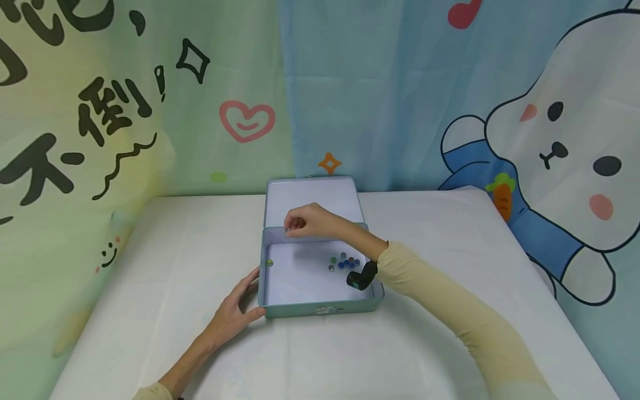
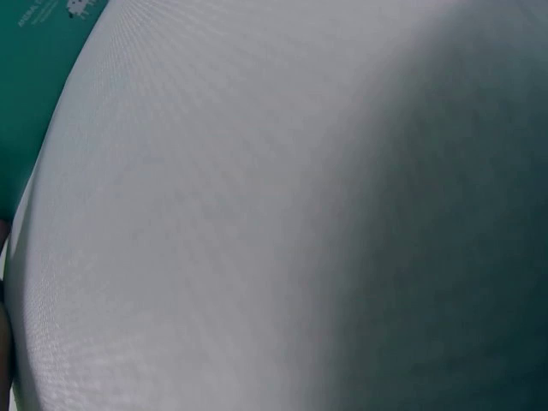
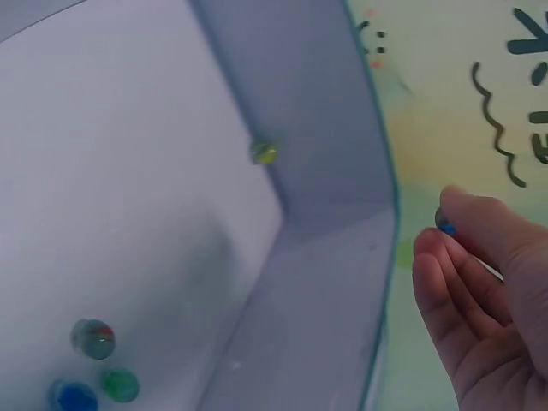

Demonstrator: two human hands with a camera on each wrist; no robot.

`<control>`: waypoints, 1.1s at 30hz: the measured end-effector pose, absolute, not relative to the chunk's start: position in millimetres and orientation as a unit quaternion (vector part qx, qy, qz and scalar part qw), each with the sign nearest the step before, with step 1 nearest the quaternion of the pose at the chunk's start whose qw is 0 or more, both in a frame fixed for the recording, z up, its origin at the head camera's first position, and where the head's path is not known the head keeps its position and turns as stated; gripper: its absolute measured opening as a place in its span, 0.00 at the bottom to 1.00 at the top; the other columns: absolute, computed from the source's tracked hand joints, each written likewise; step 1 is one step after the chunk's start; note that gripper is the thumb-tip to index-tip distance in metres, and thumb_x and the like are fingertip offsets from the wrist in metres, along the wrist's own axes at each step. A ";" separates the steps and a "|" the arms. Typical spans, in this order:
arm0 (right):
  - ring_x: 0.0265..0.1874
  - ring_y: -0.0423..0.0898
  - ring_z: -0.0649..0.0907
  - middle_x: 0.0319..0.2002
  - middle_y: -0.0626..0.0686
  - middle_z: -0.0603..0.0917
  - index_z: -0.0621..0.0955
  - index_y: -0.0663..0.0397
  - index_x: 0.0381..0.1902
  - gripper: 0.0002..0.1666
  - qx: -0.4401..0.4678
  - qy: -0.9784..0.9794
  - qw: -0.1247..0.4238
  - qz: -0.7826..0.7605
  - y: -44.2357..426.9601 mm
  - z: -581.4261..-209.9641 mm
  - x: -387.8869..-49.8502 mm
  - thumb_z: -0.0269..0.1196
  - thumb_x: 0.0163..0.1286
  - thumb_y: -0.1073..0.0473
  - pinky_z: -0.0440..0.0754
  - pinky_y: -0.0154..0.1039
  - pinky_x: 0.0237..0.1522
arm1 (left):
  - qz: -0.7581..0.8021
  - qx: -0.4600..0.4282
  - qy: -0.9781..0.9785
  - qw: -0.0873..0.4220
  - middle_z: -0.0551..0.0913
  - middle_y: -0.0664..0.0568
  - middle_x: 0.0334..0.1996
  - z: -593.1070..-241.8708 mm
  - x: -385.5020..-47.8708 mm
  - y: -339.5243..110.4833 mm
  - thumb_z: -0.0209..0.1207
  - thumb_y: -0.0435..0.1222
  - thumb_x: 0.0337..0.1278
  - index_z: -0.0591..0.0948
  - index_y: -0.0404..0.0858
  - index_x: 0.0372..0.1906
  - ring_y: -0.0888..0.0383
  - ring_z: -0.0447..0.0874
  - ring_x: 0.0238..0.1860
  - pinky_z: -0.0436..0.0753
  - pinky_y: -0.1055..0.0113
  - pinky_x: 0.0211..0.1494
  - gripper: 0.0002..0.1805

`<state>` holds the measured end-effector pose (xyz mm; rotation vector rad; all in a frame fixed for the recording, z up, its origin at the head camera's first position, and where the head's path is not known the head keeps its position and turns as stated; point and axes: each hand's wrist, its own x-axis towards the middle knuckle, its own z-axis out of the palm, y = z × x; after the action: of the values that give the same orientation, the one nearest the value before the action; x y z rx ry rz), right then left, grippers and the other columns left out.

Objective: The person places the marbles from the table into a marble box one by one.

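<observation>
A shallow green tin box with a pale interior sits on the table, its lid tipped open at the back. My right hand is raised over the box's back left part, pinching a clear and blue marble between thumb and fingertips. Against the box's left side and front left corner rests my left hand, fingers extended. Inside, a yellow-green marble lies by the left wall. Several blue, green and clear marbles are grouped right of centre, among them a green marble. The left wrist view shows mostly white cloth.
A white cloth covers the table. Behind it hangs a printed curtain with a cartoon animal on the right and lettering on the left. A black wrist camera on the right wrist hangs over the box's right part.
</observation>
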<state>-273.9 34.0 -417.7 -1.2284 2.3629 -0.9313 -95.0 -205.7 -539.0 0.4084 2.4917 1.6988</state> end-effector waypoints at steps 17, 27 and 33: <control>0.25 0.32 0.75 0.28 0.48 0.84 0.81 0.53 0.32 0.07 -0.469 0.828 0.245 -0.187 13.6 -465.2 -272.1 0.68 0.63 0.57 0.72 0.22 0.29 | 0.540 0.131 0.831 0.042 0.60 0.48 0.75 -541.1 -96.5 -204.7 0.66 0.37 0.55 0.54 0.61 0.75 0.40 0.67 0.70 0.60 0.31 0.69 0.47; 0.28 0.32 0.74 0.31 0.49 0.83 0.81 0.56 0.35 0.08 -0.476 0.826 0.252 -0.168 6.8 -483.4 -268.6 0.69 0.62 0.60 0.70 0.20 0.31 | 0.550 0.130 0.824 0.045 0.59 0.47 0.76 -540.8 -95.6 -203.6 0.66 0.37 0.55 0.54 0.60 0.75 0.39 0.65 0.70 0.58 0.30 0.69 0.47; 0.27 0.34 0.73 0.29 0.48 0.82 0.80 0.57 0.34 0.08 -0.461 0.830 0.249 -0.189 6.7 -486.9 -269.3 0.69 0.61 0.61 0.70 0.22 0.31 | 0.549 0.129 0.825 0.043 0.59 0.48 0.75 -539.7 -96.3 -204.2 0.66 0.38 0.55 0.54 0.61 0.75 0.39 0.66 0.70 0.59 0.31 0.69 0.46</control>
<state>-269.3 6.7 -486.9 -1.2559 2.2612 -0.5151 -96.3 -204.2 -539.7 0.3934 2.5233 1.6777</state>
